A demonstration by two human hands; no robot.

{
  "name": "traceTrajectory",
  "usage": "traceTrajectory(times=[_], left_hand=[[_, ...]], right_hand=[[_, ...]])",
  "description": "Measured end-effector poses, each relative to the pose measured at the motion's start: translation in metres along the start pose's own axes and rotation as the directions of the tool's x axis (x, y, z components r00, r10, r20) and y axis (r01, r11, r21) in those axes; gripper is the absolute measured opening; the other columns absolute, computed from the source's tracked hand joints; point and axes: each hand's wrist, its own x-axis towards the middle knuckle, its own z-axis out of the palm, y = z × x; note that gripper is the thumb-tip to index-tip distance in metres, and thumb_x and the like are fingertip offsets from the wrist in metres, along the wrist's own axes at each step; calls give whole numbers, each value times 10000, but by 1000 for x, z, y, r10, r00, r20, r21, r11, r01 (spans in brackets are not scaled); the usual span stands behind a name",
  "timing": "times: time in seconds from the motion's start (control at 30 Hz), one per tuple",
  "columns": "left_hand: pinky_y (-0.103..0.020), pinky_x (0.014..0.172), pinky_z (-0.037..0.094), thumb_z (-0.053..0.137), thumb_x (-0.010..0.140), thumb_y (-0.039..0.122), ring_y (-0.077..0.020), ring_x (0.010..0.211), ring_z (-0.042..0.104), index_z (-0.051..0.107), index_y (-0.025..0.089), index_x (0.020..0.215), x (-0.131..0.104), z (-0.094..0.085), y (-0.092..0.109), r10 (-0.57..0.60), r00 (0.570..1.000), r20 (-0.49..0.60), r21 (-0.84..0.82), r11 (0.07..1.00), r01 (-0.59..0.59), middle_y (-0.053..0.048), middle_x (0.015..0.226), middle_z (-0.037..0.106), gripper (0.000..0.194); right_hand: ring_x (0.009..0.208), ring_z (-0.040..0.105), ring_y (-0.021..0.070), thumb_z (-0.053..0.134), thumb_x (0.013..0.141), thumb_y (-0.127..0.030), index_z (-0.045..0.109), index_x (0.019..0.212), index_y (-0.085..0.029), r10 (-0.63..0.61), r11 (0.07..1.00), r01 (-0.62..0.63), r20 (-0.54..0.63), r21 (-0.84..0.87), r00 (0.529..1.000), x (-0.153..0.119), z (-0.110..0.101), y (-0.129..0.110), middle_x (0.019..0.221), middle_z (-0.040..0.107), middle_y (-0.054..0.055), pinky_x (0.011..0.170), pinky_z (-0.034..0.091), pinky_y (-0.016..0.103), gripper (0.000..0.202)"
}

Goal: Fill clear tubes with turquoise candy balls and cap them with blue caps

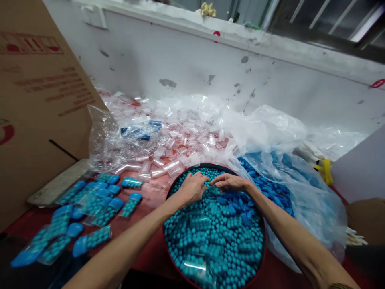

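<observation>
A round tub (264, 251) is filled with small teal balls (216, 230). My left hand (194, 188) is over its far part, fingers curled and closed; what they hold is hidden. Close by on the right, my right hand (231, 182) has thumb and fingers drawn together towards the left fingertips, and I cannot make out what is in them. Blue caps (239, 204) lie in a small heap on the balls below my right hand. A clear plastic tube (195, 267) lies on the balls near the tub's front, and other tubes are partly sunk among them.
Filled tubes with blue caps (100, 204) lie on the red table (144, 224) at left, beside a cardboard box (45, 100). Many empty clear tubes (180, 148) are piled behind the tub. A plastic bag (315, 208) of blue caps stands at right, before a white wall (186, 60).
</observation>
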Motion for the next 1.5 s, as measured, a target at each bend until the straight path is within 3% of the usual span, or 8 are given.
traceTrajectory(times=[0.13,0.27,0.47,0.67,0.87,1.1,1.37,1.5], left_hand=[[-397,899,296,430,783,243,-220,1069,419,486,216,1074,2,-3,10,-50,997,-53,40,998,52,-67,1072,537,297],[-406,878,299,377,801,223,-234,1061,428,518,192,1025,2,2,3,-184,983,-16,90,979,185,-91,1050,553,266],[-411,829,328,303,826,226,-223,969,505,532,200,983,-2,12,-7,-186,980,65,70,981,182,-78,993,593,279],[-423,852,316,318,818,214,-226,973,505,538,189,965,-2,12,-8,-172,983,58,31,985,170,-81,986,591,266],[-371,871,328,416,781,222,-213,1027,470,479,195,1087,-1,6,-3,-140,988,-62,-39,990,138,-79,1068,545,314],[-268,779,397,489,739,270,-156,853,533,537,195,962,16,8,17,-161,958,-236,-478,878,30,-19,915,594,239],[-194,467,371,505,679,303,-97,520,500,432,174,714,14,5,23,-422,907,-4,-805,539,248,60,561,479,153],[-175,394,324,524,674,392,-90,445,513,421,172,761,3,-3,25,-363,915,179,-893,330,306,58,562,519,259]], right_hand=[[734,544,135,523,742,-407,573,1009,-149,-172,960,107,-247,-257,954,6,5,0,861,591,31,687,439,274,374],[952,494,203,545,754,-222,540,966,-127,-363,595,-153,-434,-789,824,25,21,0,995,541,105,806,405,312,233],[917,501,252,474,771,-126,550,851,-134,-302,459,-170,-333,-872,893,35,42,6,942,547,139,753,416,359,111],[771,560,179,578,704,-245,615,864,-153,-193,530,-11,-134,-848,972,24,26,1,815,625,47,683,416,258,188],[629,513,104,566,704,-362,631,882,-139,-79,969,64,-54,-239,995,18,-1,-6,709,589,-16,614,418,223,292],[671,531,111,632,651,-402,580,913,-161,-117,907,145,-95,396,989,0,6,-13,728,540,-9,705,459,309,360],[680,539,121,476,764,-431,556,926,-201,-205,971,236,-342,50,917,-16,27,-23,763,549,2,580,474,238,293],[646,548,114,590,686,-343,513,1015,-213,-240,967,252,-222,26,945,-27,36,-28,773,541,-14,551,464,229,362]])
